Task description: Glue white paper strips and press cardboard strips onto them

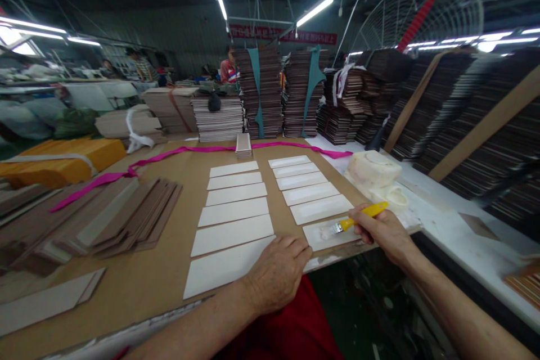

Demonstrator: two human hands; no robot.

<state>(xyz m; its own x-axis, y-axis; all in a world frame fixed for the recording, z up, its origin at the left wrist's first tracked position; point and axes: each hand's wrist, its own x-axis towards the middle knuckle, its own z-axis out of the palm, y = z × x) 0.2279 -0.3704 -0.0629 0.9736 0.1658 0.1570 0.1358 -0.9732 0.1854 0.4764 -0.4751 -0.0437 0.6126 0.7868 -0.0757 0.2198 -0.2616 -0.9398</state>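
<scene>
My right hand (377,229) grips the yellow handle of a paintbrush (372,210). Its bristles press on a pale rectangular board strip (337,243) at the table's near edge, where a wet white smear shows. My left hand (278,273) lies low beside that strip, fingers loosely bent, their tips at its left corner and nothing visibly gripped. Above the strip runs a column of glossy white-coated strips (310,193). Further left lies a second column of pale, matte strips (233,211); my left hand covers the right end of the nearest one.
Right of the strips stands a white-crusted tub (373,171). Loose brown boards (135,216) lie to the left. A pink ribbon (189,149) crosses the table. Tall dark board stacks (259,93) rise at the back, and a large fan (422,11) stands behind the right stacks.
</scene>
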